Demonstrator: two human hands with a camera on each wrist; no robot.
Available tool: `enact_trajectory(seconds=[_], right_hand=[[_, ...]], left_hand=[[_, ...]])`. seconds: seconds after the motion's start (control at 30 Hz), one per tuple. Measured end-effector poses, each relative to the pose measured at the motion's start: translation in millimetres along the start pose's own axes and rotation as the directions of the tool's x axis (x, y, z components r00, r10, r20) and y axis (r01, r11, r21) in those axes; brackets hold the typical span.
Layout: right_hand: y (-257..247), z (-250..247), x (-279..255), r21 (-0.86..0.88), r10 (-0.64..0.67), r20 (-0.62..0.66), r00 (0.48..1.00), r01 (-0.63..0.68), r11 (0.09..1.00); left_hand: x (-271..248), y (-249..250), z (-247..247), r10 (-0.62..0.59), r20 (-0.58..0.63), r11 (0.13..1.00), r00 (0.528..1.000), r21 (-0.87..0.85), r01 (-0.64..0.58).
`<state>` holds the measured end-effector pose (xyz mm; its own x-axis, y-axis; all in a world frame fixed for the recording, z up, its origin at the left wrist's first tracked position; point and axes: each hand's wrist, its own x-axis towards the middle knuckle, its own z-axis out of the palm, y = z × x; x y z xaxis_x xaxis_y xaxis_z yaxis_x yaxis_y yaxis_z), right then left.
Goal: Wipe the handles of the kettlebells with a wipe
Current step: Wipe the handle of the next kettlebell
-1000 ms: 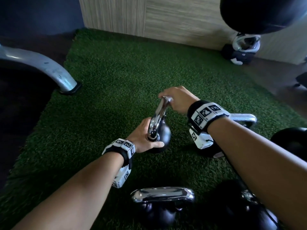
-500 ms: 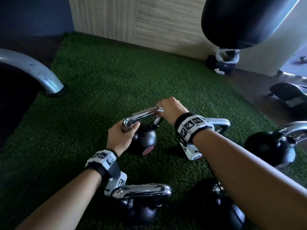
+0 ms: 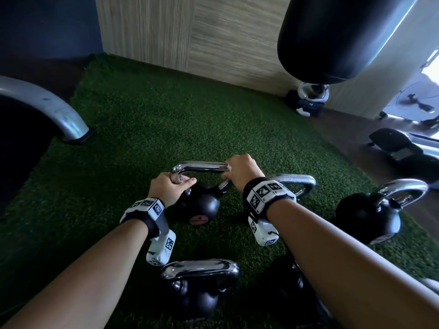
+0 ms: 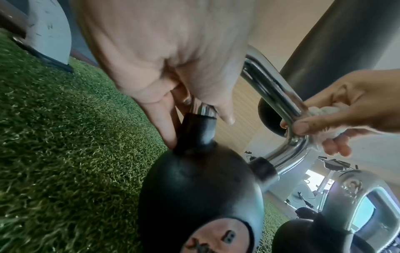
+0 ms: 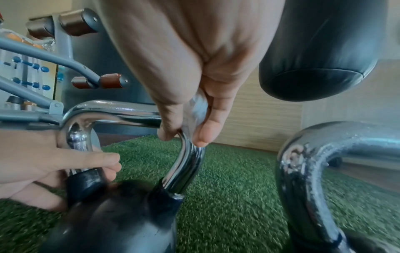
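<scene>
A black kettlebell (image 3: 200, 205) with a chrome handle (image 3: 200, 166) stands on the green turf (image 3: 142, 138) in the middle of the head view. My left hand (image 3: 169, 186) grips the handle's left bend, just above the black body (image 4: 194, 196). My right hand (image 3: 242, 170) curls round the handle's right bend with a white wipe (image 4: 320, 111) bunched in its fingers and pressed on the chrome (image 5: 188, 154). The wipe (image 5: 194, 109) shows between thumb and fingers in the right wrist view.
Other kettlebells stand close: one in front (image 3: 199, 288), one under my right forearm (image 3: 294, 184), one at right (image 3: 370, 214). A black punching bag (image 3: 344, 36) hangs above the far right. A grey machine leg (image 3: 59, 115) meets the turf at left. A wood-panelled wall (image 3: 190, 39) is behind.
The kettlebell has turned so its handle now lies left to right before me. My right hand with the wipe has slid to the right bend; the left hand shifted its hold to the left bend.
</scene>
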<state>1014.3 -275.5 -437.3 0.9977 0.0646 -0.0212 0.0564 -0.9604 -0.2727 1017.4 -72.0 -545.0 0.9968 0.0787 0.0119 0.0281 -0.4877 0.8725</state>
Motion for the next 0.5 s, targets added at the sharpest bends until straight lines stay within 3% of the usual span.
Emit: enact_trajectory(seconds=[0.1,0.2,0.23,0.3,0.37,0.43,0.5], right_hand=[[5,-13,-11,-0.029,-0.009,0.062,0.998,0.011,1.000],[24,-44,-31,-0.030,0.026,0.026,0.999,-0.026,0.999],[34,-57,-40,-0.007,0.044,-0.004,0.999,-0.044,0.999],[56,-83,-56,0.044,0.086,-0.055,0.995,-0.084,0.995],[81,-105,-69,0.107,0.128,-0.100,0.987,-0.117,0.987],[106,-120,-78,0.154,0.148,-0.132,0.980,-0.127,0.980],[128,-128,-84,0.161,0.135,-0.148,0.980,-0.111,0.981]], left_hand=[[1,0,-8,-0.057,0.111,0.998,0.992,0.019,0.055],[13,-10,-22,-0.090,0.362,0.994,0.928,0.096,0.059],[17,-11,-26,-0.100,0.395,0.987,0.913,0.153,0.042],[24,-12,-37,-0.061,0.381,0.972,0.923,0.232,-0.031],[20,6,-55,-0.049,0.282,0.968,0.958,0.251,-0.025],[9,41,-69,0.016,0.222,0.955,0.975,0.286,-0.081],[-11,85,-73,0.121,0.242,0.927,0.963,0.320,-0.197]])
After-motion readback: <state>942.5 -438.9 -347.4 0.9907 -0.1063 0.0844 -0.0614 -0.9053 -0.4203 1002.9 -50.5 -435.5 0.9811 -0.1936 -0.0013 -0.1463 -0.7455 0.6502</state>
